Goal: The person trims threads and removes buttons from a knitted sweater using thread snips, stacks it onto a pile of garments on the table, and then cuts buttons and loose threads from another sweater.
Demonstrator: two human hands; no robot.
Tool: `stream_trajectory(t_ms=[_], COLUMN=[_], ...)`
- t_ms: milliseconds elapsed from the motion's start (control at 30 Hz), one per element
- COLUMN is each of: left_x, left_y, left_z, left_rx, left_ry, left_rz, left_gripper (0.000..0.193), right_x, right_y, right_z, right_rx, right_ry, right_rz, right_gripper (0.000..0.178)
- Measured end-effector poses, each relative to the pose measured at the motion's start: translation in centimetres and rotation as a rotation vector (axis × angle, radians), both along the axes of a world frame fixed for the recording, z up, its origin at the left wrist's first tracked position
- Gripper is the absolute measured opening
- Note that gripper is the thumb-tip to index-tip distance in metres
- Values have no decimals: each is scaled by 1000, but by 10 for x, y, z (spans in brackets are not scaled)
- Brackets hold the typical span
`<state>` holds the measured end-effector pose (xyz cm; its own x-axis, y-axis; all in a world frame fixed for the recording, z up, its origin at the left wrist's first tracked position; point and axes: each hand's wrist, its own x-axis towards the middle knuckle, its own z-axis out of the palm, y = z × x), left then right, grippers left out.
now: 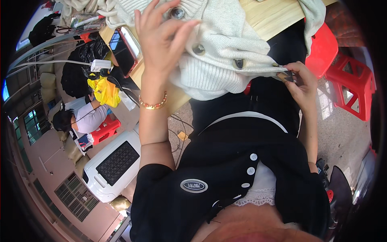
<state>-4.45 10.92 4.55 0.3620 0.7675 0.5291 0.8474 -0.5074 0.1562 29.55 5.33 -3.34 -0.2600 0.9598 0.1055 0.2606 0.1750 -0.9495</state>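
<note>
A cream knitted cardigan (225, 44) lies bunched across the table edge and my lap, with a ribbed band at its near side. Large dark buttons, among them one button (239, 63), run along its front strip. My left hand (163, 38) is raised over the left part of the cardigan, fingers spread and slightly blurred, with nothing visible in it. At the strip's right end, my right hand (302, 82) is closed on the knit edge, which is stretched toward it. A small dark piece (289, 76) shows at those fingers; its kind is unclear.
A phone (123, 52) in a red case rests at the wooden table's (274, 16) left edge. A yellow plastic bag (105, 92) and white plug (100, 65) hang beyond it. Red stools (350, 84) stand at right. Another person (86, 117) sits at left near a white scooter-like body (113, 165).
</note>
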Motion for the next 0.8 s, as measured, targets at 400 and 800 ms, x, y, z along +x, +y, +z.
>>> stream_trajectory(t_ms=[400, 800], left_x=[-10, -20], left_y=[24, 9], left_z=[16, 56], left_rx=[-421, -590], left_ry=[-32, -954], left_rz=[-253, 10], left_gripper=[25, 25], right_x=[80, 80], right_y=[34, 42], right_z=[10, 1], right_rx=[-72, -170], right_ry=[666, 751], right_rz=[-230, -148], right_gripper=[20, 18])
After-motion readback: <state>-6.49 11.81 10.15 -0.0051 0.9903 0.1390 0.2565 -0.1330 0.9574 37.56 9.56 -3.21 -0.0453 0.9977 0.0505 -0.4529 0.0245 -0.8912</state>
